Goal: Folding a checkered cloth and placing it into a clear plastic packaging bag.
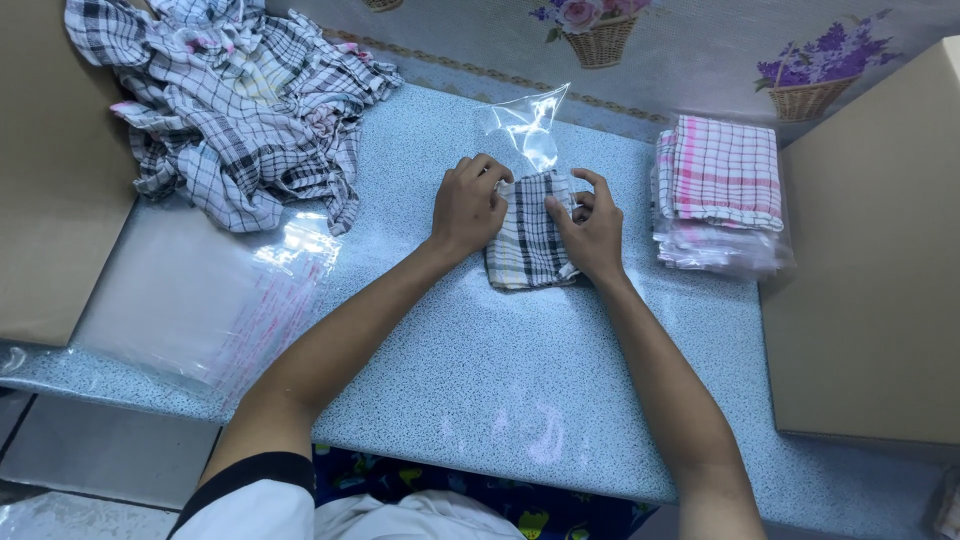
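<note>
Both hands meet near the middle of the speckled bench [520, 380], toward its far edge; the left hand [468, 205] and right hand [592, 228] each pinch a side of the folded checked cloth [528, 245], whose far end sits at the mouth of a clear plastic bag [525, 130]; judging by this, keeping the fold square, the mouth spread and both sides advancing evenly should prevent bunching; bagged cloths [722, 195] stack by the right edge, loose checked cloths [235, 100] heap at the far left corner.

Speckled blue table [520, 380]: folded checked cloth [528, 250] at centre; cloth heap [235, 100] far left of it, clear bags [200, 300] left, bagged stack [720, 195] right.
</note>
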